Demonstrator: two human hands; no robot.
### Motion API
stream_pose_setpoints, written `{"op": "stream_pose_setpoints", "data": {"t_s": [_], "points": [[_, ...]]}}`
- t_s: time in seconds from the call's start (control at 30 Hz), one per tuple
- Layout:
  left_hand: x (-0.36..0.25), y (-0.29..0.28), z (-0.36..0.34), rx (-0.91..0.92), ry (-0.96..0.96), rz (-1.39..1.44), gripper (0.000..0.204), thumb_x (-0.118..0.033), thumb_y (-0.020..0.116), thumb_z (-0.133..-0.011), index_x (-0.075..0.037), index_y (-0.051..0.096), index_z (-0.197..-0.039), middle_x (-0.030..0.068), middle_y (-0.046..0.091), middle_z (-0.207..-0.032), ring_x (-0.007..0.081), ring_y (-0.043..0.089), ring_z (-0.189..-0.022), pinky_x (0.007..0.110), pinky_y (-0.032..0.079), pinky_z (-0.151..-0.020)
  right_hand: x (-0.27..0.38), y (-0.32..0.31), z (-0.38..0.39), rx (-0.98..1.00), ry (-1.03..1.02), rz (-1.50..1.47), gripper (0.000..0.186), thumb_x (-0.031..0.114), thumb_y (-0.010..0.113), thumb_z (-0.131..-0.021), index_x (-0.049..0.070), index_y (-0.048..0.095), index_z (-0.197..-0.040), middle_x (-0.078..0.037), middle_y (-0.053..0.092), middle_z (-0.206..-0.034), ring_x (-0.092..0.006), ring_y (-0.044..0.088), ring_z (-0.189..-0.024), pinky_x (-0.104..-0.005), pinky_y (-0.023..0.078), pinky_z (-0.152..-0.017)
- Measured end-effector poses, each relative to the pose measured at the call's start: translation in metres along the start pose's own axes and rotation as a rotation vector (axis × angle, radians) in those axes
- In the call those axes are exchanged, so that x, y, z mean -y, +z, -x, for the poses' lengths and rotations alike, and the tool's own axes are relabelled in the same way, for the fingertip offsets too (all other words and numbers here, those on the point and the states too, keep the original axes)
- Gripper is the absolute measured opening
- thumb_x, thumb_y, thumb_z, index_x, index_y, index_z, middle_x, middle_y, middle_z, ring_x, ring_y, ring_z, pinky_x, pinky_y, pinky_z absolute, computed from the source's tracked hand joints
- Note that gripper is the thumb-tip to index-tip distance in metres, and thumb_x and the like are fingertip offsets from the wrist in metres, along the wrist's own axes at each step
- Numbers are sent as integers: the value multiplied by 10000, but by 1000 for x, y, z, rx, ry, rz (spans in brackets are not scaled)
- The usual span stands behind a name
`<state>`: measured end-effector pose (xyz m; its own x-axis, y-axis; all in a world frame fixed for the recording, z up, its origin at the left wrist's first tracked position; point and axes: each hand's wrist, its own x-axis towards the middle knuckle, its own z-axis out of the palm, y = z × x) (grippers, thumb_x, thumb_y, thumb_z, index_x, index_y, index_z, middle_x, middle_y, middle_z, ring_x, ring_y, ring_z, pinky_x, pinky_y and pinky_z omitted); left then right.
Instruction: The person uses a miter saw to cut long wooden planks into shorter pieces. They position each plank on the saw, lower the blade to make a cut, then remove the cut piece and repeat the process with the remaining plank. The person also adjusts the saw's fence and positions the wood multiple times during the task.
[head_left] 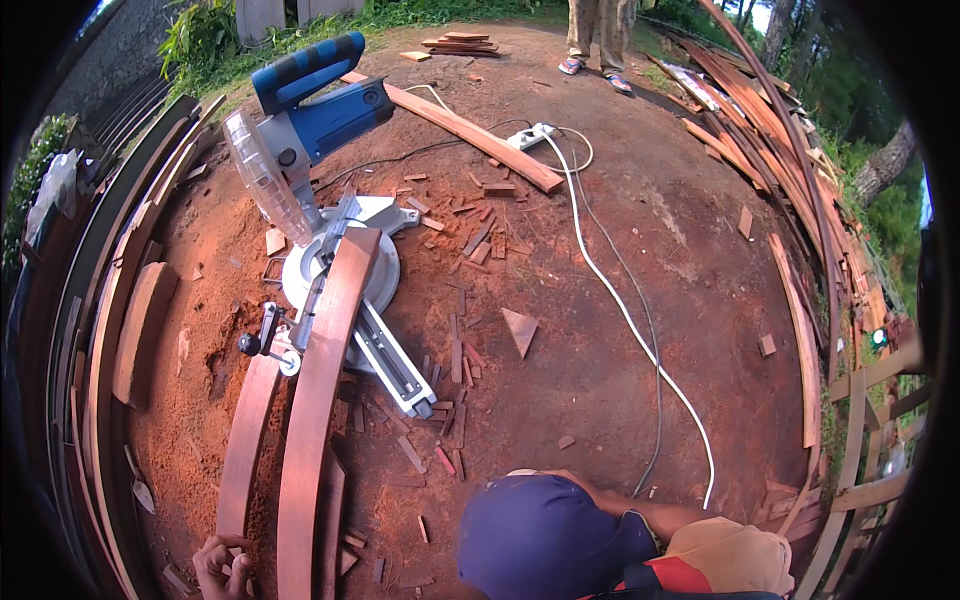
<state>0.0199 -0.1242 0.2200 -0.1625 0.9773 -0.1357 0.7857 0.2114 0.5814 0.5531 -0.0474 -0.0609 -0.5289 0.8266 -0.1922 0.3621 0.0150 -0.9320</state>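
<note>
1 left hand (222, 568) near 1 plank (249, 440)

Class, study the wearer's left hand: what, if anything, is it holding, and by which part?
It cannot be told. The curled left hand is at the near end of the reddish plank closest to it, but no clear grip shows.

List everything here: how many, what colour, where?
Mitre saw: one, blue and grey, upper left
Boards at the saw: at least three, reddish brown, left of centre
Offcuts: many, reddish brown, around the saw
Timber lengths: many, brown, both sides
Power strip: one, white, upper centre
Cables: at least two, white and dark, right
Trowel-like tool: one, grey, lower left
Plants: several, green, top edge
Standing person: one, tan trousers, top
Capped person: one, dark blue cap, bottom centre
Left hand: one, bare, lower left
Right hand: none in view
</note>
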Motion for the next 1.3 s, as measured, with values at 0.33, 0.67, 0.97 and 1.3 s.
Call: {"op": "stream_pose_setpoints", "data": {"t_s": [0.33,0.67,0.97,1.3], "points": [[-7,61,-133,671,-57,-311,585,-513,743,-944,6,709,-1212,217,734,-1171,343,721,-1106,438,579,-925,29,-96,-95,-3,-97,168,305,217,716,-977,40,694,-1225,-162,747,-1055,-315,743,-975,-409,581,-846],[84,61,-87,553,-219,-476,619,-603,646,-966,-21,705,-1168,200,730,-1171,394,684,-1121,481,550,-951,156,-172,-228,-112,-396,590,467,176,761,-911,7,636,-1328,-169,755,-926,-355,752,-857,-426,586,-742],[288,88,152,30,-594,-430,813,-673,744,-826,-8,659,-1285,273,649,-1252,436,571,-1266,527,459,-1066,299,-384,-435,-375,160,1249,708,99,465,-1005,71,177,-1652,-296,539,-1489,-417,519,-1401,-549,437,-1162],[338,82,205,127,-796,11,767,-671,574,-968,35,690,-1245,317,704,-1197,427,678,-1155,495,510,-981,373,-76,-316,605,57,1350,476,296,663,-977,-39,642,-1314,-245,760,-1039,-325,760,-959,-457,589,-902]]}}
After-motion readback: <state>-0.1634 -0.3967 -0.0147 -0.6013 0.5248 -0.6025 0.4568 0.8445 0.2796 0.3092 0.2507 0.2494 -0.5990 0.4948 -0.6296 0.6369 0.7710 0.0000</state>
